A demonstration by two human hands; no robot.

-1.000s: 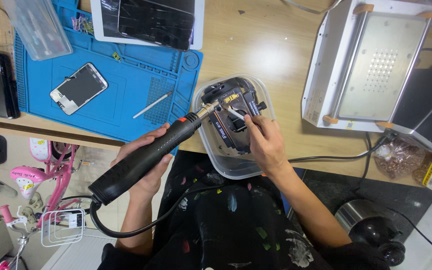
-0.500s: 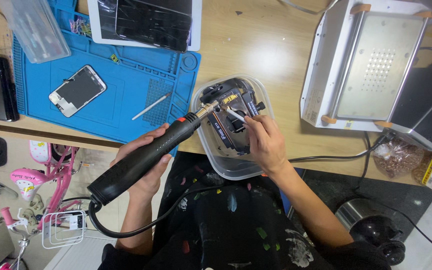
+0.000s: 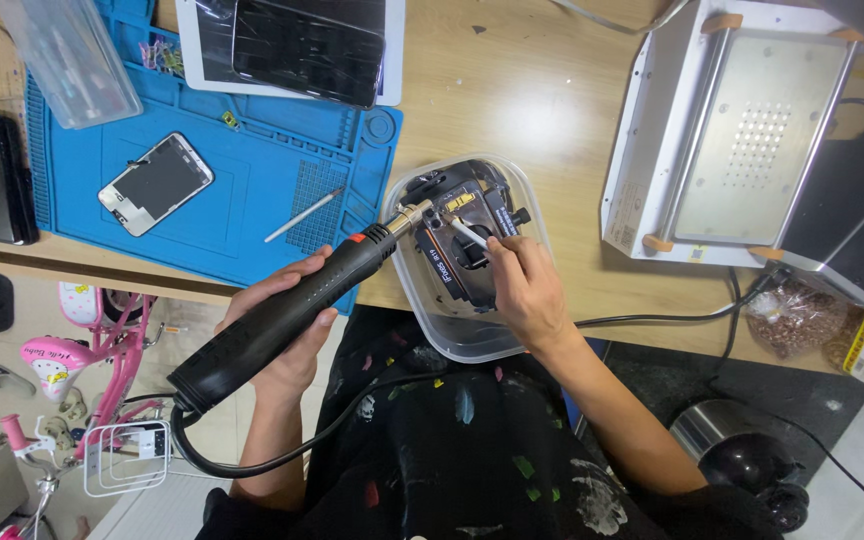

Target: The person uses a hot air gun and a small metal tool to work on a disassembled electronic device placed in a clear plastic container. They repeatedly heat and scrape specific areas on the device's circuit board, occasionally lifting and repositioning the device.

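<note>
a black corded rotary tool (image 3: 282, 315) is gripped in the left hand (image 3: 277, 330), its metal tip brought against a dark device (image 3: 467, 235) that is set inside a clear plastic tub (image 3: 452, 335) at the counter (image 3: 542, 110) edge. the device is steadied by the right hand (image 3: 524, 290), and a thin white stick (image 3: 470, 233) is pinched between its fingers. to the left, a blue work mat (image 3: 252, 190) is spread out, on which a phone (image 3: 155, 183), a slim metal tool (image 3: 302, 215) and a tablet (image 3: 297, 40) are laid. a white machine with a perforated metal plate (image 3: 742, 130) is placed at the right.
</note>
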